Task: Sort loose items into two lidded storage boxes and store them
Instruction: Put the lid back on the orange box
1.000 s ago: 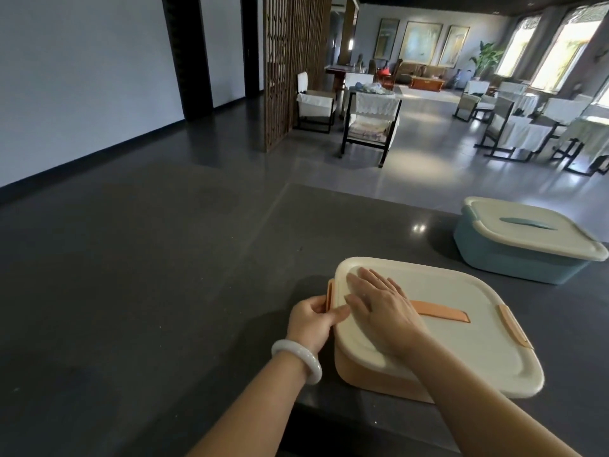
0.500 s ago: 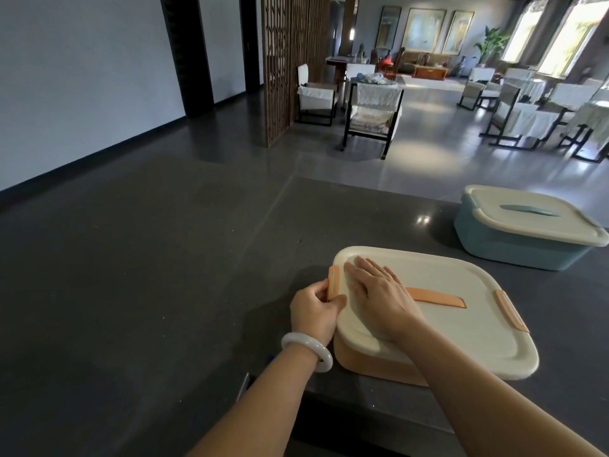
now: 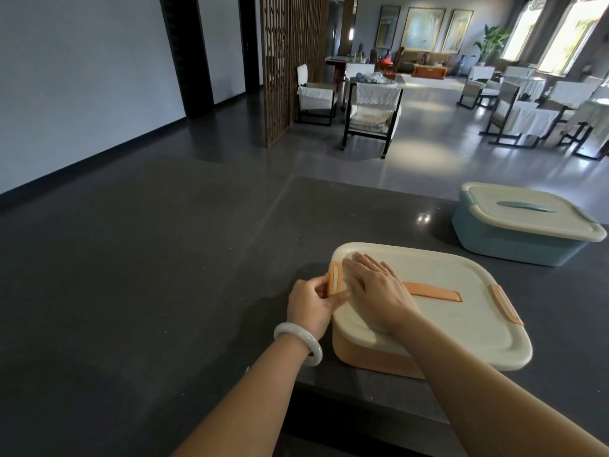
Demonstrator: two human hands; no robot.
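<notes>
Orange latch [image 3: 335, 279] pinched by left hand [image 3: 309, 306], right hand [image 3: 379, 291] pressing lid [image 3: 461, 318].

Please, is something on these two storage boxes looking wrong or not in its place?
Only the orange plastic latch at the left end of the orange box's cream lid: it stands open, pinched by the left hand, while the right-end latch lies flat. No spill or damage shows.

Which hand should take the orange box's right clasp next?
Probably right: the right hand lies flat on the lid, free, nearer the right clasp; the left hand pinches the left clasp.
</notes>
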